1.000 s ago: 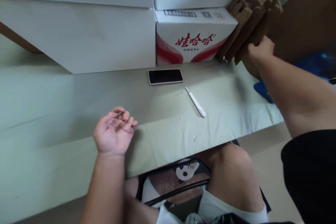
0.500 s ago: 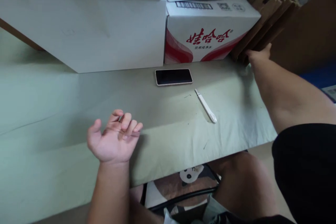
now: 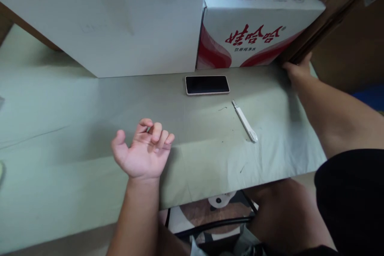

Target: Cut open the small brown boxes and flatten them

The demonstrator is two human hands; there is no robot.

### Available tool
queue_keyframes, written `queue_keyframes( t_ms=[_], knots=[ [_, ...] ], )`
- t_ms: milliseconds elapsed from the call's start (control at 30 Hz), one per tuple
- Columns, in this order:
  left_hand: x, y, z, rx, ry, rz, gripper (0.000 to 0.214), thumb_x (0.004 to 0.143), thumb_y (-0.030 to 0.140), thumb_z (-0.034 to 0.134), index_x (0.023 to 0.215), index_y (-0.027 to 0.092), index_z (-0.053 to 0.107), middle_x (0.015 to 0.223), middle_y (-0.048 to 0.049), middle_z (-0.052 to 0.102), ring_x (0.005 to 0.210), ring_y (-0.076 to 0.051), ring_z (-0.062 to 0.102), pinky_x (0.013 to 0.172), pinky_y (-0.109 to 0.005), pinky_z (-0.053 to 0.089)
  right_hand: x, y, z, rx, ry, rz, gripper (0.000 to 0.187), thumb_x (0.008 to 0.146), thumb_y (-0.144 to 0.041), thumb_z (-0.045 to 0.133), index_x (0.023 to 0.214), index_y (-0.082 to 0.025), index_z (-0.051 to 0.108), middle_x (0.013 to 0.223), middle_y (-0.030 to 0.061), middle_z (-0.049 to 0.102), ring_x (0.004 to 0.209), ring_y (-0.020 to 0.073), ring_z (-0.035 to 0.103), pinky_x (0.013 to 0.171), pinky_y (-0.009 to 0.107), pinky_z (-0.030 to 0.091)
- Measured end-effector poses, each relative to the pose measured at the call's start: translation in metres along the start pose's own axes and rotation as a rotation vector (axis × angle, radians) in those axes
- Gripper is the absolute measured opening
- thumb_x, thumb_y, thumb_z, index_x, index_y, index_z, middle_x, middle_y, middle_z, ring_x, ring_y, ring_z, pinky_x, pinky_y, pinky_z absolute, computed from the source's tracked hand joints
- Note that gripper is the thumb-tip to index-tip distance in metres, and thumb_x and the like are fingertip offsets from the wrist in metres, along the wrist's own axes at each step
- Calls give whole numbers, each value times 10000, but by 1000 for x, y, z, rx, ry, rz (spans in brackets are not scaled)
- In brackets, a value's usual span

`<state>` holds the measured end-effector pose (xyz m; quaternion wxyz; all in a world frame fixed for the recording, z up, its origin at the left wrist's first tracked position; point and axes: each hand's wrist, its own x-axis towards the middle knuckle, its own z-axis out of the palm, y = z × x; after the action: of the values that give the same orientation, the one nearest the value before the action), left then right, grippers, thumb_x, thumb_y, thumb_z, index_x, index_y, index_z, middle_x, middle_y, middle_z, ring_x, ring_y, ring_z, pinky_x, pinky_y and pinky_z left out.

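My left hand (image 3: 145, 152) rests palm up over the cloth-covered table (image 3: 99, 192), its fingers loosely curled and apart, with nothing in it. At the right, my right hand (image 3: 298, 70) grips the lower end of the folded cardboard (image 3: 322, 18), which leans beside a white and red carton (image 3: 255, 46). Part of that hand's fingers is hidden by the cardboard. Between the hands lie a smartphone (image 3: 207, 85) with a dark screen and a white scalpel-like knife (image 3: 244, 121) set at a slant.
Large white boxes (image 3: 144, 32) stand along the table's back, left of the carton. A brown cardboard surface (image 3: 357, 44) rises beyond my right arm, with something blue (image 3: 372, 95) below it. Under the table's front edge are my legs and a dark bar (image 3: 213, 226).
The view has shifted, so the table things appear farther right. The folded cardboard sheets look closer together and more tilted at my right hand. My left hand keeps its pose.
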<state>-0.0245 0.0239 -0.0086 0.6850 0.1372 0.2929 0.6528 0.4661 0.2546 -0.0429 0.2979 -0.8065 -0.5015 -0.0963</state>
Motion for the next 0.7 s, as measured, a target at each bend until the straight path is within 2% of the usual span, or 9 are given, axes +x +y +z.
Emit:
queue_keyframes(
  t_ms=[67,167,267,433,567,700],
  knots=[
    [-1,-1,0,-3,2,3,411,771,590,651,790,181,688,551,30,482,428,-79,380,479,-255,393,-3,-4,2,123,-39,118,798,751,-72,824,1477,-75,493,1286,201,691,1122,119,689,858,164,525],
    [-1,-1,0,-8,-3,-1,416,760,596,664,787,182,691,547,35,477,423,-76,368,479,-254,391,0,-7,1,179,-42,225,603,831,-68,739,1411,-61,577,1302,214,682,1146,132,687,901,195,522],
    [1,0,1,-14,-1,-5,407,733,585,703,786,181,700,548,37,483,425,-73,369,483,-251,391,5,-3,-2,158,-30,223,434,887,-51,645,1320,-62,662,1234,210,715,1107,164,708,888,247,537],
    [4,1,2,-19,6,-22,393,699,567,743,771,182,714,545,38,492,425,-75,390,487,-251,404,-2,0,-7,94,7,185,405,896,-75,604,1296,-59,667,1206,202,720,1095,214,697,869,295,537],
    [1,-2,3,-3,2,-21,397,704,569,739,769,178,714,549,35,501,422,-67,368,484,-247,402,-18,-7,-11,21,-98,195,371,900,-116,571,1251,-112,689,1183,149,728,1058,225,676,849,302,511],
    [0,-3,3,23,5,4,405,729,578,701,773,175,703,557,31,503,424,-64,344,482,-247,401,-27,-10,-16,5,-199,222,405,871,-172,629,1270,-132,687,1166,134,727,990,217,673,818,301,490]
  ],
)
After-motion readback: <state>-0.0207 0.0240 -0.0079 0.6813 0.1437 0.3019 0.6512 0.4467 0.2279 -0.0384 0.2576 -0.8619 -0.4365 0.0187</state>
